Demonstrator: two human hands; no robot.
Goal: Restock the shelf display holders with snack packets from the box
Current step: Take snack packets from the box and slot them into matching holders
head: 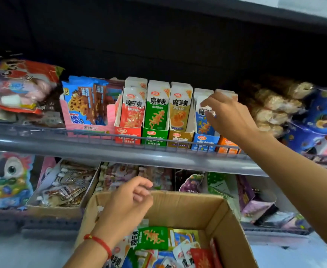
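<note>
On the far left of the upper shelf (65,147) lie red and pink bags (21,89), and beside them stands a pink tray with blue cookie packets (85,102). Next comes a row of five display holders: the red holder (128,133), the green holder (155,135), the yellow holder (180,138), the blue holder (204,142) and the orange holder (227,145), each behind the wire rail of the shelf. The first four hold upright snack packets of the matching colour (the content of the orange one is hidden by the arm).

Below, the left hand (128,202) hovers over the back-left corner of the cardboard box (222,225); its fingers are loosely curled and hold nothing. A red string is on its wrist. In the box lie mixed snack packets (154,238), green, yellow, blue, red and white, in a loose pile.

The right hand (226,115) reaches up to the blue holder, and its fingertips pinch the top of a blue packet (203,120) that stands in this holder. To the right of the arm, pale round snacks in clear bags (273,111) and dark blue packs (321,120) fill the shelf.
</note>
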